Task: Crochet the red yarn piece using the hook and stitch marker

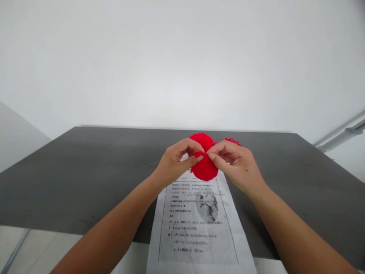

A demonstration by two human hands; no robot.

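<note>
Both hands come together over the middle of the table. My left hand [182, 156] is closed in a pinch, thumb against finger, on a small loop of red yarn [197, 155]. The thumb and index finger of my right hand [232, 160] pinch at the right end of that short strand. Rounded red masses, one upper [201, 139] and one lower [205, 170], show right behind the fingertips; whether they are one piece or two I cannot tell. Loose curls of red yarn [232, 141] lie behind my right hand.
A printed sheet of paper [182, 213] with a dark oval picture [207, 205] lies below the hands and hangs over the near edge of the dark grey table [99, 179]. A white wall [159, 68] stands behind. A grey tube [342, 139] is at the right.
</note>
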